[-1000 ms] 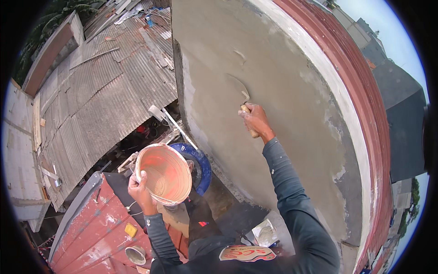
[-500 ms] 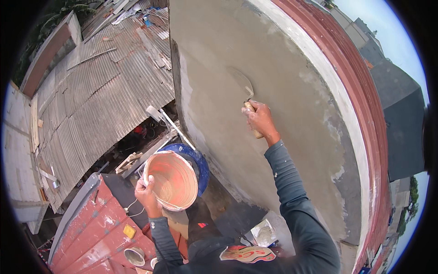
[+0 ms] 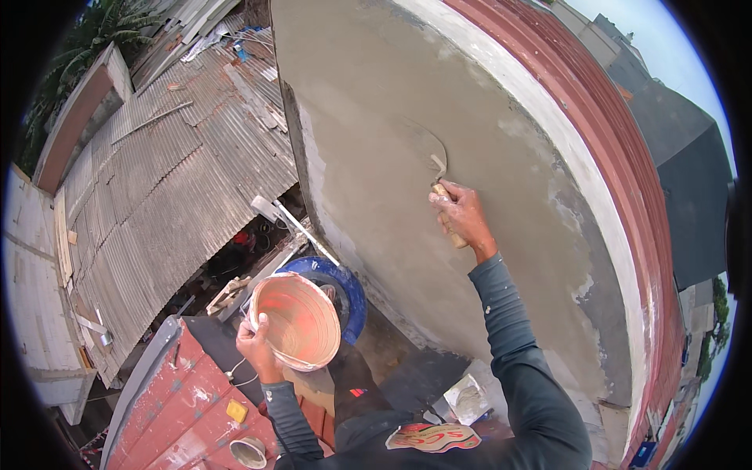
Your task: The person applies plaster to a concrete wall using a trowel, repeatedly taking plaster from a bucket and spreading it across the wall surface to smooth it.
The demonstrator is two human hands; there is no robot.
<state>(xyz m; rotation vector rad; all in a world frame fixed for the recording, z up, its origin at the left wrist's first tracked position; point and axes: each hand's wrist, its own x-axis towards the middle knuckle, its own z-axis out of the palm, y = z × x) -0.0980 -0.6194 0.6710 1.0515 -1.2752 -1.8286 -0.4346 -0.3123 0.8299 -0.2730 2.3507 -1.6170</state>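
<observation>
My right hand (image 3: 464,213) is closed round the wooden handle of a trowel (image 3: 440,167). Its thin metal blade lies nearly flat against the smooth grey plastered wall (image 3: 376,94), and the blade's outline is hard to see against the wet-looking surface. Lower left, my left hand (image 3: 258,348) grips the rim of a bucket (image 3: 301,317), thumb over the edge. The bucket is tilted so that its inside shows, orange-pink and smeared with grey residue. Both forearms are in dark sleeves spotted with plaster.
Behind the bucket stands a round blue tub (image 3: 356,309). A red metal roof (image 3: 176,407) below carries a yellow block (image 3: 236,410) and a small pail (image 3: 248,452). A white container (image 3: 468,399) with grey material is near my body. Corrugated roofing (image 3: 180,164) spreads left, beyond a white pole (image 3: 305,229).
My right hand has drawn the trowel a little to the right and down across the wall. The bucket stays in my left hand, and the whole view has shifted slightly.
</observation>
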